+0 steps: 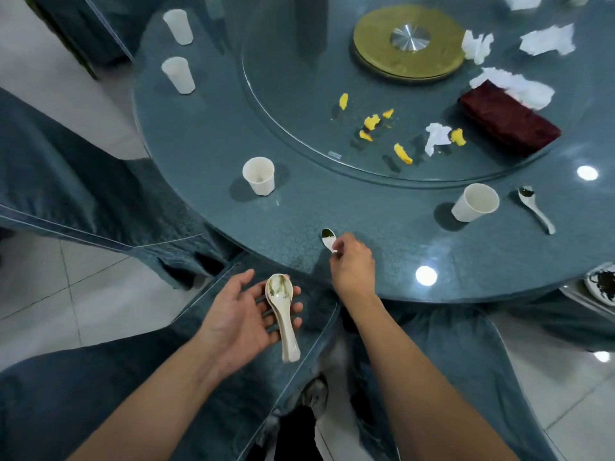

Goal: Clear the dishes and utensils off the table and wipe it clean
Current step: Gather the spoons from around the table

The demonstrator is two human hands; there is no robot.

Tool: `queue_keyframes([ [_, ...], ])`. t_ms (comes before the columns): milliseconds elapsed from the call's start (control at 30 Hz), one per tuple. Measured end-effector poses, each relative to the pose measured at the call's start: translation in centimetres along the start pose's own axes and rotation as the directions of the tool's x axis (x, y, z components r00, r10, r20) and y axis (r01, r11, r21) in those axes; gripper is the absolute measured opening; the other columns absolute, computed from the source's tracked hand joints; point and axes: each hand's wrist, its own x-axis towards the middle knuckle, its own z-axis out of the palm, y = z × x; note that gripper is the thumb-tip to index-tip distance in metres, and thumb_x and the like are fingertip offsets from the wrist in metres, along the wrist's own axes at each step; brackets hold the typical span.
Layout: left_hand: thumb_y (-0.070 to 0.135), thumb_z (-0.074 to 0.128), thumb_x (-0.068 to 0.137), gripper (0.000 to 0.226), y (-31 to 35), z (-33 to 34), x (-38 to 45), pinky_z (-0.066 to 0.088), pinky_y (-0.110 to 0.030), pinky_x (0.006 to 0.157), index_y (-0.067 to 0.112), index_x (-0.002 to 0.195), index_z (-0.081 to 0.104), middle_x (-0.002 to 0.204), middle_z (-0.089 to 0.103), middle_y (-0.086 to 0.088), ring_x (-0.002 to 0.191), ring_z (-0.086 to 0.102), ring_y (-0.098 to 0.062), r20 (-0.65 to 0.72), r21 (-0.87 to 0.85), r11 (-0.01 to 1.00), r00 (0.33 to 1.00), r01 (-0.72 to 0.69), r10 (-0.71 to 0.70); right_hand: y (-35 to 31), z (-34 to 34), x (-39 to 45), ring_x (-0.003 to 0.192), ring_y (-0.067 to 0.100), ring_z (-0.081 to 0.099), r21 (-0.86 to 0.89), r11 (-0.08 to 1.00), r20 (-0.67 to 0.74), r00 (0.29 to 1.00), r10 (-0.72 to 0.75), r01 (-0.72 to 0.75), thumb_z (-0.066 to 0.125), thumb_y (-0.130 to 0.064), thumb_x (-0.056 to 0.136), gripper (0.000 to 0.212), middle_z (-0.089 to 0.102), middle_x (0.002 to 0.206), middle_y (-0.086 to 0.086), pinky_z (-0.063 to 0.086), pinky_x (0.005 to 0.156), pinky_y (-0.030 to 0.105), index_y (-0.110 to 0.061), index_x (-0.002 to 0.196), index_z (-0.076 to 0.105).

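My left hand [239, 314] lies palm up below the table edge, fingers relaxed, carrying a stack of soiled white soup spoons [283, 311]. My right hand [352, 261] is at the near rim of the round blue-grey table [199, 134] and pinches the handle of another white spoon [328, 239], whose bowl with dark residue rests on the glass. A third dirty spoon [535, 207] lies to the right. Several white paper cups stand around the rim, one [259, 174] left of my right hand and one [476, 202] on its right.
The glass turntable [283, 104] holds yellow peel scraps [371, 123], crumpled white tissues [436, 138], a folded dark red cloth [509, 119] and a gold centre disc [372, 38]. Chairs in blue covers [83, 194] ring the table. A dirty dish [602, 284] shows at the right edge.
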Motion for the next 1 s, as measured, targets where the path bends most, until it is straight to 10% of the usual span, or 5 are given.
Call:
queue_keyframes([
  [200, 0.046, 0.04, 0.101, 0.057, -1.6, -0.4, -2.2, 0.055, -0.05, 0.086, 0.001, 0.132, 0.057, 0.121, 0.068, -0.023, 0.097, 0.066, -0.036, 0.035, 0.03, 1.0, 0.999, 0.006, -0.007, -1.5, -6.1, -10.1, 0.081, 0.0, 0.064, 0.393, 0.913, -0.044, 0.989, 0.14, -0.112, 0.068, -0.012, 0.09, 0.015, 0.069, 0.089, -0.012, 0.049, 0.069, 0.011, -0.025, 0.095, 0.064],
  [367, 0.045, 0.04, 0.102, 0.049, -4.2, 0.0, -5.0, 0.056, -0.047, 0.079, 0.004, 0.119, 0.062, 0.107, 0.068, -0.021, 0.088, 0.065, -0.033, 0.104, 0.097, 0.995, 0.994, 0.031, -0.041, -4.4, -9.4, -20.4, 0.08, -0.001, 0.068, 0.541, 0.835, -0.073, 0.984, 0.164, -0.099, 0.074, -0.011, 0.086, 0.015, 0.073, 0.083, -0.013, 0.053, 0.074, 0.012, -0.024, 0.091, 0.07],
  [1000, 0.043, 0.042, 0.101, 0.052, -21.6, 8.8, -14.8, 0.055, -0.053, 0.089, -0.001, 0.121, 0.061, 0.119, 0.065, -0.027, 0.1, 0.062, -0.039, 0.255, 0.321, 0.942, 0.949, 0.098, -0.186, 8.9, -20.3, -37.3, 0.081, 0.009, 0.058, 0.121, 0.99, -0.382, 0.917, 0.111, -0.07, 0.065, -0.026, 0.092, 0.005, 0.06, 0.094, -0.009, 0.05, 0.08, 0.03, -0.026, 0.097, 0.067],
])
